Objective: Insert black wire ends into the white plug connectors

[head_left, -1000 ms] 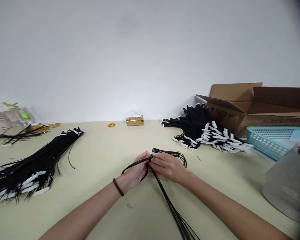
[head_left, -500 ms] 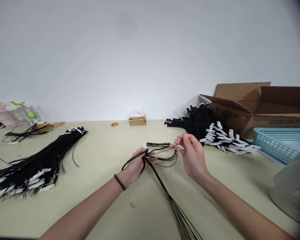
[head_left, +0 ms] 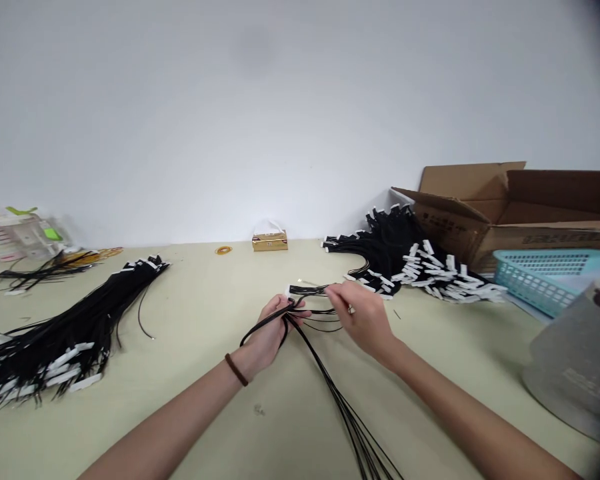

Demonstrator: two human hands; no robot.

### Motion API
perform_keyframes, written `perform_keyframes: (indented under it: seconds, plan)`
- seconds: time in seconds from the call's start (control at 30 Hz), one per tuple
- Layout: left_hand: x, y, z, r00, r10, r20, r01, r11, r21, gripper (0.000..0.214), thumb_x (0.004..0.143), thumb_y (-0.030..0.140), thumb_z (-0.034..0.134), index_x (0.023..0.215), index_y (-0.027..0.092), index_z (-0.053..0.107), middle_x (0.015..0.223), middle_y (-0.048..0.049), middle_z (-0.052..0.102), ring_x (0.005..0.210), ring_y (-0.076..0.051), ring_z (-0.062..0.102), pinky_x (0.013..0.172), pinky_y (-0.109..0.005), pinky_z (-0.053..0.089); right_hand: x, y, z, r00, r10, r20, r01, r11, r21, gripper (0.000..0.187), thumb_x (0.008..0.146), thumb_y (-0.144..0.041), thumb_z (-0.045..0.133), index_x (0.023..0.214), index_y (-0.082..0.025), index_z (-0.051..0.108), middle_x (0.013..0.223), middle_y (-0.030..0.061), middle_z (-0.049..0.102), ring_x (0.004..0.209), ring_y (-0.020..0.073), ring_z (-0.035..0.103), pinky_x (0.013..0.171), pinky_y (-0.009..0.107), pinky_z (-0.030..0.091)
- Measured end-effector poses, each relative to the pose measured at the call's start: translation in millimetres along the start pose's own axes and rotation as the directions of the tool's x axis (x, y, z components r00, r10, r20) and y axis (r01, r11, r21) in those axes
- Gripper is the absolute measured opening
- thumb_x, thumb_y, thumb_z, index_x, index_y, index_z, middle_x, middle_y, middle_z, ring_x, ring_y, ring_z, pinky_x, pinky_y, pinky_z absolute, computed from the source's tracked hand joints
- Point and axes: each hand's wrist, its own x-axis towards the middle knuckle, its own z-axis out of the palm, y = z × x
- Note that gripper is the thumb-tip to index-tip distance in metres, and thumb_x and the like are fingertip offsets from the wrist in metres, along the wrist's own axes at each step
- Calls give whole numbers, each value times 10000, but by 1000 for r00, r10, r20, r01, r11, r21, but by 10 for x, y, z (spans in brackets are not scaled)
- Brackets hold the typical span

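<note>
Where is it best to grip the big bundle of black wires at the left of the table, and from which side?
Grip the bundle around its narrow middle, coming from above: there the wires lie packed together, whereas the near end fans out into loose white connectors.

Surface: pale beige flat tabletop [head_left: 205, 300]
Left: long black cable bundle [head_left: 80, 327] (white plugs at the ends)
Centre: thin black wire strands [head_left: 336, 397]
Right: open brown cardboard box [head_left: 460, 220]

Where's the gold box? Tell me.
Head view: the gold box sits centre, by the wall, an orange rubber band left of it, a cable pile right.
</note>
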Motion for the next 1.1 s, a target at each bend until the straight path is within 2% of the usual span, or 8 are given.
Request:
perform_keyframes:
  seconds: [0.07,0.23,0.37,0.63,0.83,1.1]
  plan:
    - [-6,-5,8,999,24,33,-24,1000,12,254,751,398,570,779,152,513,927,-59,636,802,-143,603,756,-283,420,-50,-63,71,993,-95,72,100,993,-65,207,899,-175,412,753,-150,557,639,16,551,595,107,474,578,226,347]
    - [-13,-22,20,991,79,109,-79,997,2,249,782,404,534,802,155,532,936,-47,619,769,-114,571,713,-259,411,-98,-77,130,977,-196,87,209,962,-173,220,892,-153,412,698,-156,515,585,-2,493,558,99,419,557,220,307]
    - [-22,-26,25,989,77,126,-76,997,-8,248,784,404,533,819,159,542,943,-45,609,797,-122,572,717,-260,411,-90,-58,115,976,-208,65,217,954,-207,229,890,-156,417,675,-160,497,577,-3,476,556,103,402,557,225,296]
    - [-27,-12,42,988,89,125,-90,996,-1,265,761,419,560,822,162,543,963,-52,616,836,-146,583,722,-269,416,-91,-68,118,967,-236,92,252,936,-244,252,891,-151,397,652,-164,475,560,-13,449,542,103,382,548,237,271]
    - [-27,-6,42,984,99,148,-102,995,14,240,800,395,510,842,159,527,973,-59,607,828,-139,576,723,-267,418,-94,-86,139,966,-240,95,257,933,-251,256,878,-144,385,634,-167,458,551,-14,448,532,104,383,544,239,261]
    - [-43,12,60,985,107,132,-113,993,35,262,764,425,549,802,168,521,865,-29,597,751,-112,548,689,-241,406,-95,-105,132,973,-208,102,225,954,-199,229,881,-132,381,675,-159,476,557,-14,480,523,95,412,536,228,253]
